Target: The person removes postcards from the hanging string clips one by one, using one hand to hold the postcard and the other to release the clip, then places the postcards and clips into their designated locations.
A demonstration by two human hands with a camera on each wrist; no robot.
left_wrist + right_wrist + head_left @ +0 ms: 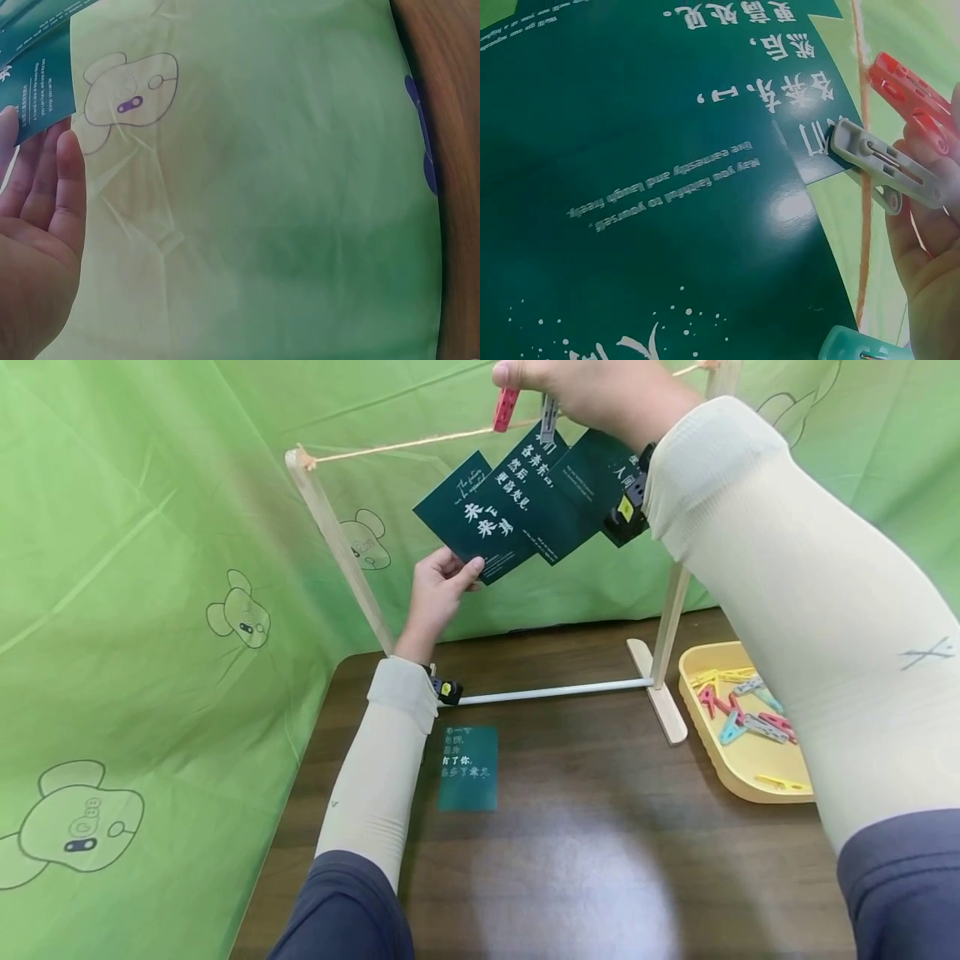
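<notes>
On the dark wooden table (600,827) stands a wooden rack (337,539) with a string (405,444) stretched between its two posts. Three dark green cards hang or are held at the string. The middle card (536,497) is secured by a grey clip (548,417); the wrist view shows this clip (889,169) biting the card's corner at the string. The right card (600,472) hangs partly behind the right arm, and its fastening is hidden. The left card (465,518) is not yet confirmed as pegged: the left hand (435,589) pinches its lower edge between thumb and fingers, steadying it.

The right hand (592,389) is raised at the string and holds a red clip (506,408) near the left card's top corner; the right wrist view shows its fingers (930,255) alongside both clips. Whether the red clip has already closed on card and string cannot be told.

One further card (468,768) lies flat on the table, beside the left forearm, unhung. A yellow tray (742,777) at the right holds a supply of coloured clips (742,710).

Assessment: two cards appear hung, a third is being fastened, one remains.
</notes>
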